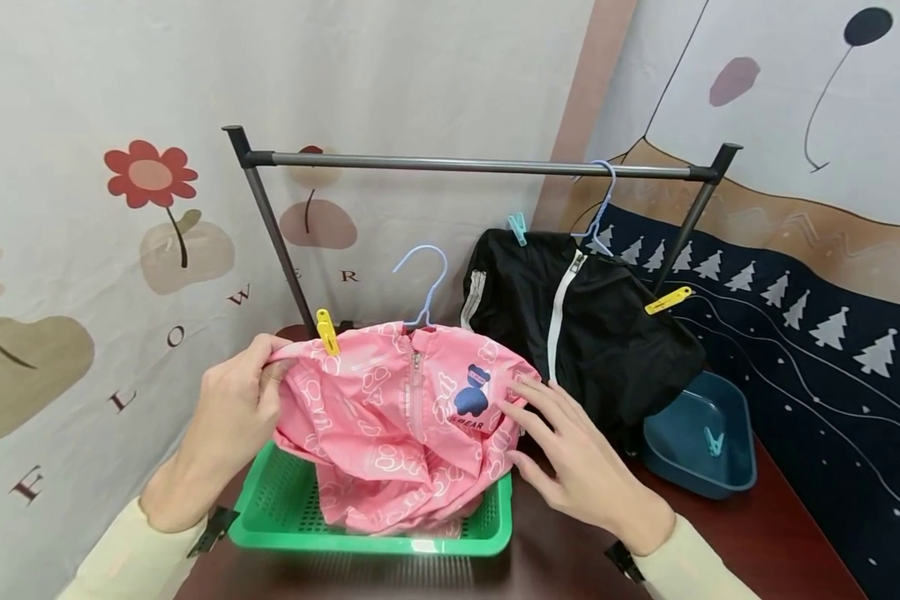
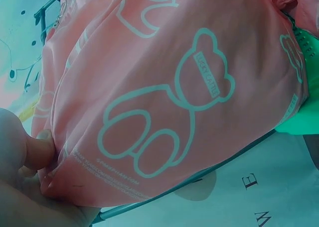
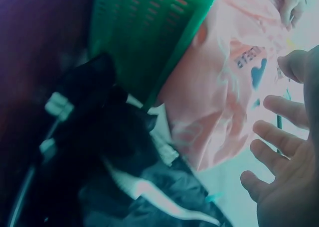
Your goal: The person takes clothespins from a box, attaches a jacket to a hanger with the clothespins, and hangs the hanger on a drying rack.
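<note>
A pink child's jacket (image 1: 378,417) with white bear outlines is on a blue hanger (image 1: 426,283), whose hook sticks up above the collar. My left hand (image 1: 232,408) pinches the jacket's shoulder between thumb and fingers; the left wrist view shows the cloth stretched away from that grip. Close by, a yellow clothespin (image 1: 327,332) is clipped at the same shoulder. With fingers spread, my right hand (image 1: 581,454) is at the jacket's other side, beside the blue bear print (image 1: 472,392). In the right wrist view its fingers (image 3: 279,137) are uncurled and hold nothing.
Under the jacket stands a green basket (image 1: 375,546). Behind is a rack with a grey rail (image 1: 435,162). A black jacket (image 1: 607,333) hangs there on a blue hanger, with a blue clothespin (image 1: 518,228) and a yellow one (image 1: 667,300). A blue bin (image 1: 697,458) stands right.
</note>
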A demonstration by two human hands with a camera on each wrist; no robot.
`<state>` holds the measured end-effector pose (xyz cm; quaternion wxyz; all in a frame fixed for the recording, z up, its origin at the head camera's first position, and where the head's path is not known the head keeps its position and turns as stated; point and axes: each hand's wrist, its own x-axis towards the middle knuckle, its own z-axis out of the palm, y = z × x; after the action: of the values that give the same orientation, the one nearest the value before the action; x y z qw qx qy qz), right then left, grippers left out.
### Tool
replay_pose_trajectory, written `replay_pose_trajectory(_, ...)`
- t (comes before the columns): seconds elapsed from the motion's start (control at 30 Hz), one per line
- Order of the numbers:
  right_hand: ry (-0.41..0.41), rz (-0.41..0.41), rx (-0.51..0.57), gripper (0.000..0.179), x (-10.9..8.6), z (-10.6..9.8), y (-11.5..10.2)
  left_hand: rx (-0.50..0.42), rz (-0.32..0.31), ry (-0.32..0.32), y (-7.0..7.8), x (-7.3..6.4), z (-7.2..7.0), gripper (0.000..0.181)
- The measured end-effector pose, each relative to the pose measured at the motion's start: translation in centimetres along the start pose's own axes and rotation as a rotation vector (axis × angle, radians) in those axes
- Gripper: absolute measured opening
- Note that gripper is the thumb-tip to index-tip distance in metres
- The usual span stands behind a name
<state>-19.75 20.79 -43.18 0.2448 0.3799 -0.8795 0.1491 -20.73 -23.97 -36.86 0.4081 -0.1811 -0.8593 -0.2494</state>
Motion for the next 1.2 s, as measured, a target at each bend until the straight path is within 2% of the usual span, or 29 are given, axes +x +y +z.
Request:
replay_pose_trajectory(0.37,0.090,0.119,-0.007,0.066,-4.7,-1.0,2.4,0.004,0.001,-0.005,0.0,-0.1,0.0,0.018)
replay_pose_trajectory(0.53,0.128,0.163,-0.033,0.071,-6.2,-2.0,3.3,0.003,-0.016,-0.016,0.0,-0.3,-0.2,0.019)
replay_pose_trajectory(0.67,0.162,0.173,-0.033,0.071,-6.9,-2.7,3.8,0.007,-0.027,-0.026,0.0,-0.4,-0.4,0.020)
replay_pose_trajectory(0.83,0.202,0.166,-0.029,0.060,-7.2,-3.3,4.3,0.006,-0.038,-0.025,-0.1,-0.5,-0.4,0.020)
replay_pose_trajectory(1.2,0.228,0.210,-0.034,0.057,-7.9,-4.2,4.8,0.000,-0.056,-0.032,-0.3,-0.9,-0.3,0.020)
